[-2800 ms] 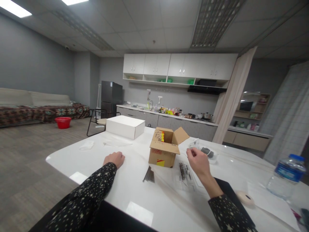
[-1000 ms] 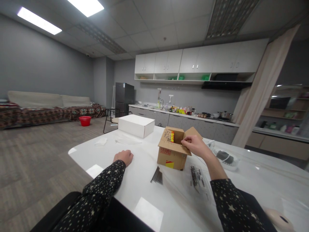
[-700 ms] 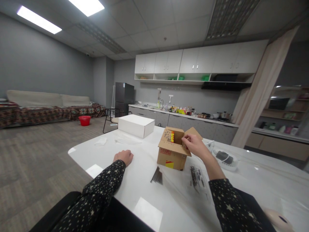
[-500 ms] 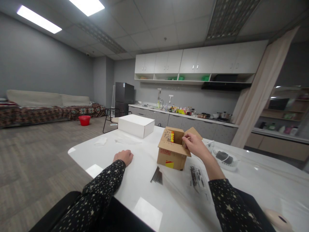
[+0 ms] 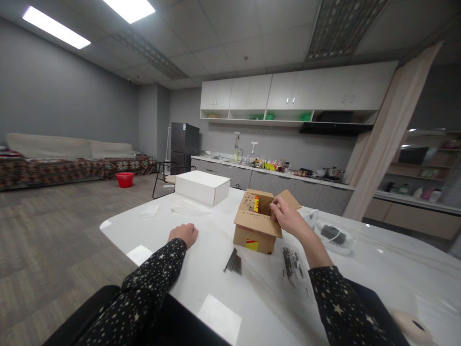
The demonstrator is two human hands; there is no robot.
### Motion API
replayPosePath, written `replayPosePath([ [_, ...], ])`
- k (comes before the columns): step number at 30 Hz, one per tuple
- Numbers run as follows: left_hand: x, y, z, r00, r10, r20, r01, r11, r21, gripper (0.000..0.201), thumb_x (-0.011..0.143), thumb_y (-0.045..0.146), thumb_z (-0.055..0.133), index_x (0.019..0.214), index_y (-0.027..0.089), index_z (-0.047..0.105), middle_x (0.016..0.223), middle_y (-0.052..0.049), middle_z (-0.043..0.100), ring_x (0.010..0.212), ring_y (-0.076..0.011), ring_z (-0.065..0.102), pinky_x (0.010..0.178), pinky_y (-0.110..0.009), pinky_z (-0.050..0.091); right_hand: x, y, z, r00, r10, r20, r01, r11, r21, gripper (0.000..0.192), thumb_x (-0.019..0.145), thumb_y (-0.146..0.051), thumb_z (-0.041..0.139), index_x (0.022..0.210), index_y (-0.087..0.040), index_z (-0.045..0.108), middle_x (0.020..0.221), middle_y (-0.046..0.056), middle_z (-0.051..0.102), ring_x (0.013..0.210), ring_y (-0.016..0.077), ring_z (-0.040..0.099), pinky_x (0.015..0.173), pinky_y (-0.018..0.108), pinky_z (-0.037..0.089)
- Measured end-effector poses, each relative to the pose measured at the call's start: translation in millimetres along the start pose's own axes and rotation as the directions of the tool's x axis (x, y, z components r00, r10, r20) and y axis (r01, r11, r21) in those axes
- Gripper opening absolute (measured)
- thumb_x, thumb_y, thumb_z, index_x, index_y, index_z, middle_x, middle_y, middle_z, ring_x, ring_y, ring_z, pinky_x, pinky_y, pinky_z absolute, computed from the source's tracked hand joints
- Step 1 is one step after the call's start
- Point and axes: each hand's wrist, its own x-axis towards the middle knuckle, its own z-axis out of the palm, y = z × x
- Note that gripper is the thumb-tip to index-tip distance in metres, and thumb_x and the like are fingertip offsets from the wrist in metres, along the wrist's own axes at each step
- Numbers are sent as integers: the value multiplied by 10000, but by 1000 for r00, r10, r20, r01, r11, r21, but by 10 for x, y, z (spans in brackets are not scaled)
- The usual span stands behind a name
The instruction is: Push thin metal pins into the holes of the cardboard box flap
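A small cardboard box (image 5: 252,235) stands on the white table with its top flaps folded out; dark dots mark its front flap. My right hand (image 5: 285,215) is at the box's right edge, fingers pinched together by the right flap (image 5: 289,198). What lies between those fingertips is too small to make out. Curled on the tabletop left of the box rests my left hand (image 5: 184,235), closed, with nothing visible in it. Several dark screws or nails (image 5: 234,262) lie in a row before the box. Right of them is a clear plastic bag (image 5: 295,269) with small dark pieces.
A white box (image 5: 202,187) stands at the table's (image 5: 144,226) far edge. Crumpled clear plastic (image 5: 187,210) lies in front of it. On the right are a white tray (image 5: 334,238) with a dark item and cord, and a beige rounded object (image 5: 410,326).
My right hand stays at the box's right edge, its fingers shifting slightly. The front flap looks tilted a little differently. My left hand has not moved on the table.
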Motion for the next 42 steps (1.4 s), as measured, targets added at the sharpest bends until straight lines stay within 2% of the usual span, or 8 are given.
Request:
replayPosePath([
  [7, 7, -6, 6, 1000, 3, 4, -3, 1000, -3, 430, 861, 381, 324, 985, 181, 683, 990, -170, 701, 935, -321, 655, 778, -419, 472, -21, -46, -24, 999, 19, 32, -21, 997, 75, 187, 942, -412, 328, 930, -254, 426, 644, -23, 621, 604, 166, 583, 540, 253, 365],
  [14, 5, -11, 3, 1000, 3, 6, -3, 1000, -7, 431, 860, 376, 313, 973, 178, 679, 994, -168, 700, 934, -328, 655, 776, -423, 473, -39, -98, -93, 994, -31, -106, 41, 995, 92, 210, 908, -423, 386, 877, -240, 483, 651, -6, 622, 617, 180, 584, 583, 283, 401],
  [20, 22, -37, 18, 1000, 0, 2, 0, 1000, -11, 429, 865, 384, 318, 979, 183, 680, 994, -162, 699, 935, -313, 655, 781, -410, 472, -141, -330, -189, 979, -104, -174, 153, 941, 302, 261, 874, -461, 468, 857, -206, 525, 602, -11, 585, 557, 154, 536, 542, 267, 397],
  [27, 7, -33, -8, 1000, 3, 9, -2, 1000, -17, 424, 868, 377, 328, 996, 187, 685, 995, -167, 700, 935, -301, 658, 782, -404, 471, -392, -658, -201, 964, -248, -100, 267, 897, 353, 276, 874, -443, 504, 859, -179, 586, 671, 15, 593, 603, 141, 537, 553, 250, 420],
  [30, -4, -30, -20, 1000, 5, 8, -5, 1000, -17, 430, 865, 374, 326, 1000, 183, 687, 998, -173, 699, 937, -309, 657, 786, -415, 471, -576, -720, -90, 946, -322, -39, 318, 898, 305, 197, 899, -363, 481, 857, -196, 577, 656, -1, 593, 577, 127, 525, 538, 234, 409],
  [34, 2, -40, -5, 1000, 7, 5, -7, 1000, -24, 434, 860, 376, 328, 1006, 184, 688, 1005, -178, 698, 938, -317, 655, 785, -424, 473, -871, -651, 181, 885, -465, 22, 457, 876, 152, 136, 909, -270, 468, 872, -206, 583, 724, 10, 631, 598, 124, 541, 568, 241, 412],
  [38, 12, -50, 15, 1000, 12, 0, -12, 1000, -21, 436, 862, 379, 322, 1002, 185, 687, 1000, -177, 699, 937, -318, 656, 783, -426, 473, -1106, -389, 492, 805, -591, 43, 592, 806, -5, 175, 937, -225, 406, 904, -196, 575, 765, 40, 645, 646, 145, 586, 591, 258, 419],
  [42, 17, -47, 20, 1000, 15, -3, -16, 1000, -16, 432, 865, 380, 320, 987, 182, 684, 998, -173, 699, 931, -315, 658, 778, -417, 473, -1207, -92, 734, 791, -610, 51, 611, 783, -116, 185, 933, -176, 393, 910, -192, 576, 775, 49, 645, 700, 163, 620, 616, 264, 441],
])
